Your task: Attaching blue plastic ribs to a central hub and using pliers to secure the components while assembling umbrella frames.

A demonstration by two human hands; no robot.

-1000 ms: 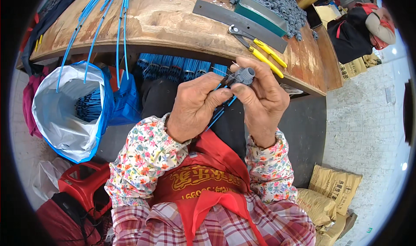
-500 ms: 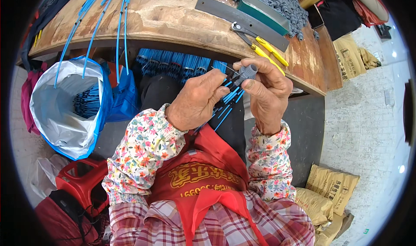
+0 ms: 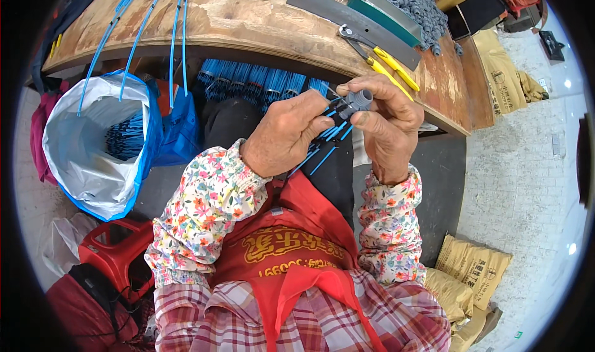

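Over my lap, my right hand point(image 3: 393, 125) pinches a grey threaded plastic fitting point(image 3: 357, 103) between thumb and fingers, its round open end turned to the right. My left hand point(image 3: 282, 135) is closed just left of it, thumb against the curled forefinger. From under the left fingers a bunch of thin blue tubes point(image 3: 326, 153) with black parts slants down over my lap, apparently in that hand's grip. Dark pieces show between the two hands, touching the fitting's left side; the fingers partly hide how they meet.
On the wooden table point(image 3: 242, 26) lie yellow-handled pliers point(image 3: 385, 66), a flat metal bar point(image 3: 347, 22), a green tray point(image 3: 384, 16) and a heap of grey fittings point(image 3: 424, 8). A white-lined blue bag point(image 3: 68, 135) stands left, near a red stool point(image 3: 105, 240). Bundled blue tubes point(image 3: 254, 82) sit under the table.
The view has shifted slightly. The fitting has turned in my right fingers, so its open end now faces more to the right. Both hands stay close together.
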